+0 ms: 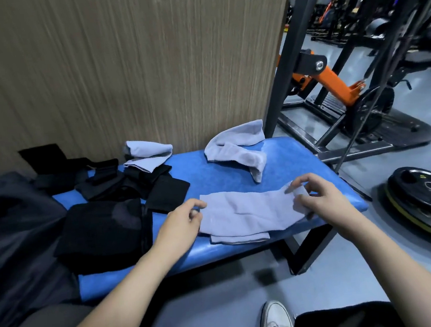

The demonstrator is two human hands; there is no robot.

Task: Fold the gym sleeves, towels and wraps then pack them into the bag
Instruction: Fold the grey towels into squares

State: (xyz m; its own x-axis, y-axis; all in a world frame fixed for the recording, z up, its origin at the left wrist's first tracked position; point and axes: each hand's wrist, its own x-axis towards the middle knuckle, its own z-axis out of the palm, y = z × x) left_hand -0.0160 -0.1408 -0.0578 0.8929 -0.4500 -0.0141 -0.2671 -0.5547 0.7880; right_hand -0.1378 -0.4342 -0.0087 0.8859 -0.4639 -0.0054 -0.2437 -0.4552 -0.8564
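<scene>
A light grey towel [246, 214] lies spread on the blue bench [225, 170] near its front edge. My right hand [319, 200] pinches the towel's right end, lifted a little off the pad. My left hand [181, 220] has its fingers curled at the towel's left edge. A second grey towel [236, 147] lies crumpled at the back of the bench, and a third [148, 154] is bunched against the wall. Black wraps and sleeves [128, 183] lie heaped at the left. A black folded piece [102, 236] sits left of my left hand. The dark bag [12, 238] fills the far left.
A wood-grain wall [132, 65] stands right behind the bench. A black and orange gym machine frame [328, 79] rises at the right. Weight plates [430, 196] lie stacked on the floor beside the bench's right end. My white shoe [275, 322] is below.
</scene>
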